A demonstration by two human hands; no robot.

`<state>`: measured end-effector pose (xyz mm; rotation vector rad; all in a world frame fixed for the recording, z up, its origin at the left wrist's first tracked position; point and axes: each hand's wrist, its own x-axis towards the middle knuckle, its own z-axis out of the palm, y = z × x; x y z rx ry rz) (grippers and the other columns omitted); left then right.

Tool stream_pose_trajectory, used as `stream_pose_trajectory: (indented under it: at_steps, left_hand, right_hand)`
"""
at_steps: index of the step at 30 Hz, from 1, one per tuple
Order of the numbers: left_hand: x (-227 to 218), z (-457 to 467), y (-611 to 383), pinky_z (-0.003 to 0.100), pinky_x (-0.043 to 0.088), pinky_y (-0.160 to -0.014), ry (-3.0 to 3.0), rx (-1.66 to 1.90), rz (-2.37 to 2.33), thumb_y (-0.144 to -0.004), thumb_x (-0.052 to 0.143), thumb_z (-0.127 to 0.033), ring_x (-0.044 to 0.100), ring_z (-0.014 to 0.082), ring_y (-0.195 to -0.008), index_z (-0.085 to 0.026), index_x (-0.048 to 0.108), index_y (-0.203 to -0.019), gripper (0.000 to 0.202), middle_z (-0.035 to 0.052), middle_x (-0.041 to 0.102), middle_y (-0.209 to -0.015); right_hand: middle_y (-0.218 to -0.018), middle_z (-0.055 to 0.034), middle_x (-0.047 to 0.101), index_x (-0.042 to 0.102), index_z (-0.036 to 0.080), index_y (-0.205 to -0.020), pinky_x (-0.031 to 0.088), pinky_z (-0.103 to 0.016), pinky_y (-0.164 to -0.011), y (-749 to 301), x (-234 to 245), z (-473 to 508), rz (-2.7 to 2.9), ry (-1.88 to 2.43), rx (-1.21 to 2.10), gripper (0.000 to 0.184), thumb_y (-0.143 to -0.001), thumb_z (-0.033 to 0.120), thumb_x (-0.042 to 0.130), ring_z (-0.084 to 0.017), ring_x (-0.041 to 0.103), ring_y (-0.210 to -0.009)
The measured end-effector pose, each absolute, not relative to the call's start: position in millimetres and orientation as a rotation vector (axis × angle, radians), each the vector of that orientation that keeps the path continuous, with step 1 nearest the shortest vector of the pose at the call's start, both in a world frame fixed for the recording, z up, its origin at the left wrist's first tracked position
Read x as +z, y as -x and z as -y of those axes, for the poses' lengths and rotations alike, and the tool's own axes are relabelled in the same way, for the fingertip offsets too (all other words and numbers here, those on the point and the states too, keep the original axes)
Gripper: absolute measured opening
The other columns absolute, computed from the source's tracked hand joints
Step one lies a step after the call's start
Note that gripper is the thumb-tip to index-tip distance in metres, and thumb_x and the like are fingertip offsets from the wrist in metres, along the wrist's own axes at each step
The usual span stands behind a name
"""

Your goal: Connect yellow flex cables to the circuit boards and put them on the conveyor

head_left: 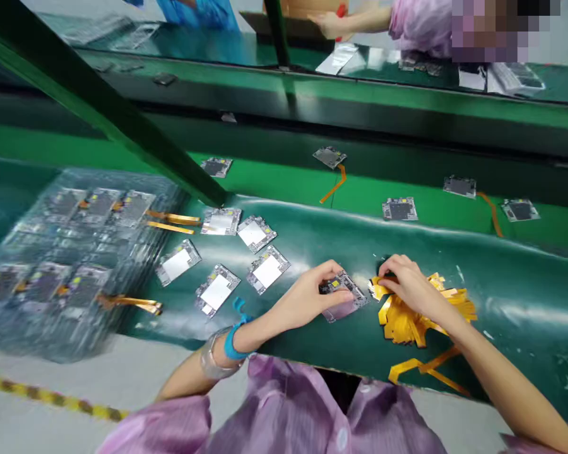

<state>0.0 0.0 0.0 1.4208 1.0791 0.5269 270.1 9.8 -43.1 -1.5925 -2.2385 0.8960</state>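
My left hand (312, 295) is closed on a small circuit board (348, 291) that rests on the dark green mat (502, 277). Just to its right, my right hand (409, 284) pinches the end of an orange flex cable (377, 289) at the edge of a pile of orange flex cables (426, 315). A blue wrist strap (234, 337) circles my left wrist. Several more small boards (267, 270) lie face down on the mat to the left of my hands.
A clear plastic tray (71, 252) holding boards sits at the left. More boards (400, 209) lie along the green conveyor belt (284, 183) behind the mat. A green diagonal beam (99, 107) crosses the upper left. Another person's hand (331, 24) works across the line.
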Motion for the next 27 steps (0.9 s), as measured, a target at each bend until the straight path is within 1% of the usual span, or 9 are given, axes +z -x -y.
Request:
stream_pose_trajectory:
  at_steps: [4,7,13,14,16,19,22,24,27]
  left_hand:
    - [0,2,-4,0.023,0.038,-0.069,-1.290,0.512,-1.019,-0.082,0.073,-0.036,0.048,0.0105,-0.072,-0.018,0.052,-0.092,0.030,-0.0045,0.054,-0.079]
    - [0,5,-6,0.024,0.041,-0.065,-1.183,0.460,-1.001,-0.083,0.073,-0.042,0.053,0.0114,-0.068,-0.019,0.051,-0.095,0.033,-0.0035,0.060,-0.078]
    - [1,10,-10,0.021,0.041,-0.055,-1.158,0.397,-1.040,-0.082,0.073,-0.045,0.054,0.0104,-0.057,-0.019,0.052,-0.096,0.036,-0.0035,0.061,-0.072]
    - [2,11,-11,0.021,0.039,-0.053,-1.159,0.391,-1.053,-0.082,0.073,-0.046,0.052,0.0099,-0.055,-0.019,0.052,-0.096,0.037,-0.0040,0.061,-0.070]
    - [6,13,-13,0.020,0.036,-0.049,-1.162,0.381,-1.077,-0.083,0.072,-0.047,0.049,0.0090,-0.052,-0.020,0.051,-0.097,0.037,-0.0048,0.060,-0.067]
    - [16,19,-15,0.019,0.030,-0.045,-1.219,0.384,-1.124,-0.084,0.071,-0.047,0.045,0.0082,-0.050,-0.020,0.051,-0.098,0.036,-0.0066,0.057,-0.062]
    - [26,26,-18,0.020,0.024,-0.044,-1.322,0.392,-1.189,-0.086,0.070,-0.046,0.037,0.0073,-0.046,-0.020,0.053,-0.096,0.033,-0.0095,0.049,-0.053]
    - [31,31,-20,0.020,0.024,-0.044,-1.371,0.400,-1.205,-0.087,0.069,-0.044,0.034,0.0067,-0.045,-0.020,0.053,-0.095,0.029,-0.0104,0.047,-0.050]
    - [34,37,-22,0.019,0.031,-0.047,-1.387,0.415,-1.188,-0.090,0.066,-0.039,0.041,0.0062,-0.046,-0.020,0.052,-0.095,0.023,-0.0099,0.054,-0.054]
  right_hand:
    - [-0.084,-0.0008,0.067,0.061,0.022,-0.086,0.040,-0.035,-0.081,-266,-34,-9,2.220,1.543,0.978,0.007,-0.092,0.019,0.062,-0.023,0.061,-0.085]
    - [-0.085,0.0006,0.072,0.065,0.025,-0.098,0.042,-0.038,-0.087,-267,-27,-11,2.168,1.540,0.988,0.008,-0.096,0.027,0.058,-0.023,0.065,-0.083]
    - [-0.119,-0.0077,0.067,0.063,0.024,-0.090,0.039,-0.044,-0.100,-260,-10,1,1.996,1.529,0.864,0.018,-0.099,0.036,0.054,-0.028,0.057,-0.116]
    - [-0.118,-0.0080,0.066,0.059,0.024,-0.095,0.040,-0.042,-0.099,-256,-6,9,1.888,1.519,0.854,0.016,-0.100,0.036,0.051,-0.027,0.057,-0.115]
    - [-0.098,-0.0042,0.065,0.051,0.025,-0.105,0.045,-0.036,-0.086,-247,4,26,1.656,1.505,0.894,0.011,-0.104,0.035,0.046,-0.022,0.062,-0.094]
    - [-0.067,0.0065,0.043,0.049,0.026,-0.110,0.039,-0.027,-0.060,-235,16,50,1.596,1.517,1.079,0.014,-0.101,0.036,0.054,-0.015,0.047,-0.059]
    - [-0.061,0.0087,0.027,0.059,0.024,-0.098,0.031,-0.025,-0.053,-229,19,62,1.686,1.574,1.176,0.012,-0.097,0.035,0.062,-0.012,0.033,-0.052]
    - [-0.060,0.0087,0.026,0.062,0.023,-0.093,0.030,-0.025,-0.051,-227,17,64,1.656,1.599,1.167,0.012,-0.097,0.034,0.061,-0.012,0.031,-0.051]
    - [-0.057,0.0088,0.030,0.065,0.022,-0.094,0.033,-0.024,-0.050,-225,12,68,1.629,1.592,1.077,0.008,-0.097,0.028,0.061,-0.012,0.033,-0.049]
